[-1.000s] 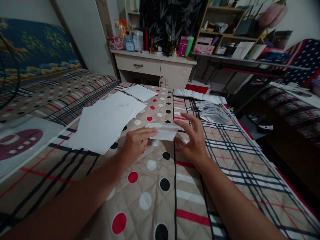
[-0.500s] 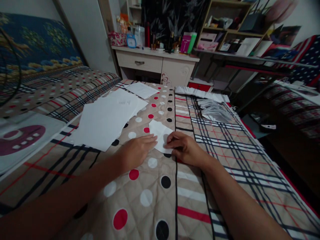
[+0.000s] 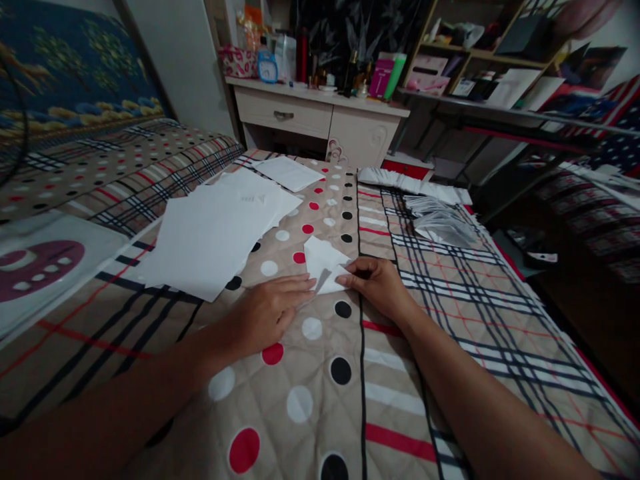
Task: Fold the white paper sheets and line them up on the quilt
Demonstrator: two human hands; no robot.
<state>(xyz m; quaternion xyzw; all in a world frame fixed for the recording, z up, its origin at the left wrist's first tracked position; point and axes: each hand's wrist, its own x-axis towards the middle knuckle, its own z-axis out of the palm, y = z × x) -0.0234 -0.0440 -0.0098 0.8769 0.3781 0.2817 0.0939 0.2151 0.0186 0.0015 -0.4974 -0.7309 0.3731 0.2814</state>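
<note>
A small folded sheet of white paper point(image 3: 321, 257) lies on the patterned bedspread point(image 3: 300, 404) between my hands. My left hand point(image 3: 273, 308) rests flat with its fingers stretched out, the tips on the paper's left edge. At the right side, my right hand point(image 3: 376, 285) pinches a raised flap of the paper between thumb and fingers. A shadowed gap shows under that flap. To the left, nearest my left hand, is a spread stack of white sheets point(image 3: 213, 233).
Bundles of folded papers point(image 3: 440, 223) and a long row of folded paper point(image 3: 413, 185) lie at the right. Another white sheet pile point(image 3: 289, 173) is farther back. A plastic package point(image 3: 55, 267) sits at left. A dresser point(image 3: 285, 115) stands beyond the bed.
My right hand has lifted a flap of the folded paper and now pinches it. My left hand stays at the paper's left edge. The view has shifted slightly.
</note>
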